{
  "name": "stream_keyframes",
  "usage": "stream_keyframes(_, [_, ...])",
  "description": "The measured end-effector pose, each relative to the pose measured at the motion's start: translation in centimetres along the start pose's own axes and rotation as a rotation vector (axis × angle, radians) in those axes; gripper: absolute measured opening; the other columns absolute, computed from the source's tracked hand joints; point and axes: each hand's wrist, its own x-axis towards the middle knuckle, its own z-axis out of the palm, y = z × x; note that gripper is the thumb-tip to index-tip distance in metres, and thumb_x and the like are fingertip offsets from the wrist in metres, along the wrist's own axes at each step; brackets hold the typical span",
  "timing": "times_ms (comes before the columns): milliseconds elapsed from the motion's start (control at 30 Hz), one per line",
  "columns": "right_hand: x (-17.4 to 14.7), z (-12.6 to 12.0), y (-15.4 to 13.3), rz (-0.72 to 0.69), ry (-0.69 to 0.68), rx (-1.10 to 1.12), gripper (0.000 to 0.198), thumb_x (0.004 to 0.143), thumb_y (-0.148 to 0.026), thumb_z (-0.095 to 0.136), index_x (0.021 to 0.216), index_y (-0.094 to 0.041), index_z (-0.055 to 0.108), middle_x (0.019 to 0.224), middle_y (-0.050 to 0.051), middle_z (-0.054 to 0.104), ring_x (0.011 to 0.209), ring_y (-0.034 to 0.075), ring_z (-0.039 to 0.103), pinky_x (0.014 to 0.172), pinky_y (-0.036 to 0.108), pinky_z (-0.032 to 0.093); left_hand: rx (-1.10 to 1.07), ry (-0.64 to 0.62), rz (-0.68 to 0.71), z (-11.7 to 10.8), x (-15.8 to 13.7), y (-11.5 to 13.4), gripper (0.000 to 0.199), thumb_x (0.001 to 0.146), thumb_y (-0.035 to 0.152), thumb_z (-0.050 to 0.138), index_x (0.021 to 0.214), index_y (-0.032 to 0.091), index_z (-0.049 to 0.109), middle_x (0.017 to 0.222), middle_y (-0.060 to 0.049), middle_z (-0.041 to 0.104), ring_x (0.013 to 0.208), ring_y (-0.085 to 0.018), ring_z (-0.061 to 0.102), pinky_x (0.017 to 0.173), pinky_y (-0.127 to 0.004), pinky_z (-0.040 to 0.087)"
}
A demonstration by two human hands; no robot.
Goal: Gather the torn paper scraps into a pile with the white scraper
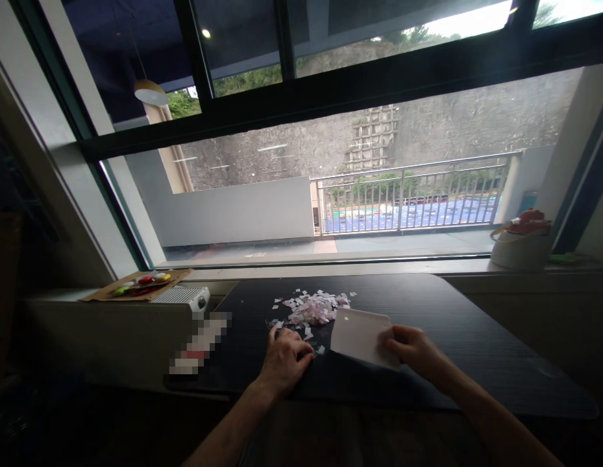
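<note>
A loose heap of small white and pinkish paper scraps (pixel 317 307) lies on a black table (pixel 447 337), with stray bits around its edges. My left hand (pixel 285 355) rests palm down at the near left side of the heap. Its fingers are bent and apart, with the tips by the scraps; anything under the palm is hidden. At the heap's right, my right hand (pixel 409 347) grips a flat white rectangular piece with rounded corners (pixel 359 334) by its right edge. The white piece is tilted, and its far left corner reaches the scraps.
Beyond the table runs a window sill (pixel 330 264). A white bucket (pixel 520 246) with reddish things stands there at the right. Left of the table are a brown board with colourful items (pixel 140 284) and a white slatted device (pixel 184 297). A blurred-out item (pixel 198 347) lies at the table's left edge.
</note>
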Motion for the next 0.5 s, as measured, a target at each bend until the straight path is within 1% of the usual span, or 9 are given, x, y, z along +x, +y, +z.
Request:
stream_keyframes(100, [-0.1,0.1,0.6,0.06,0.015,0.087,0.023,0.061,-0.035,0.068,0.074,-0.016,0.07,0.08,0.006,0.073,0.077,0.024,0.066,0.066,0.034,0.052,0.027,0.006,-0.022,-0.3,0.3,-0.3,0.015,0.078,0.021,0.055,0.075,0.025,0.069,0.085,-0.001,0.068,0.098,-0.02,0.056,0.107,-0.053,0.016])
stream_keyframes(167, [-0.1,0.1,0.8,0.074,0.026,0.141,0.025,0.06,-0.035,0.07,0.077,-0.017,0.07,0.081,0.006,0.074,0.079,0.025,0.067,0.069,0.035,0.052,0.042,0.008,-0.044,-0.6,0.5,-0.6,0.018,0.079,0.019,0.052,0.076,0.024,0.068,0.087,-0.002,0.069,0.099,-0.021,0.056,0.106,-0.053,0.016])
stream_keyframes(267, [-0.2,0.1,1.1,0.064,0.023,0.175,0.028,0.058,-0.036,0.07,0.077,-0.016,0.071,0.081,0.006,0.074,0.082,0.027,0.066,0.071,0.036,0.052,0.046,-0.018,-0.053,-0.9,0.9,-0.3,0.017,0.081,0.024,0.051,0.086,0.024,0.068,0.093,-0.003,0.069,0.101,-0.022,0.056,0.105,-0.053,0.017])
stream_keyframes(367, [-0.3,0.1,1.1,0.046,0.027,0.163,0.028,0.058,-0.037,0.068,0.075,-0.014,0.07,0.079,0.006,0.073,0.082,0.028,0.066,0.071,0.037,0.051,0.042,-0.084,-0.025,-0.9,1.5,0.9,0.019,0.078,0.033,0.057,0.091,0.024,0.067,0.09,-0.002,0.069,0.101,-0.023,0.056,0.105,-0.051,0.019])
stream_keyframes(500, [-0.4,0.2,1.3,0.018,0.033,0.146,0.029,0.061,-0.036,0.067,0.079,-0.014,0.07,0.081,0.006,0.074,0.083,0.027,0.066,0.073,0.036,0.051,0.049,-0.145,-0.018,-0.6,2.5,2.1,0.014,0.077,0.031,0.057,0.08,0.023,0.067,0.084,-0.003,0.068,0.098,-0.024,0.056,0.1,-0.05,0.026])
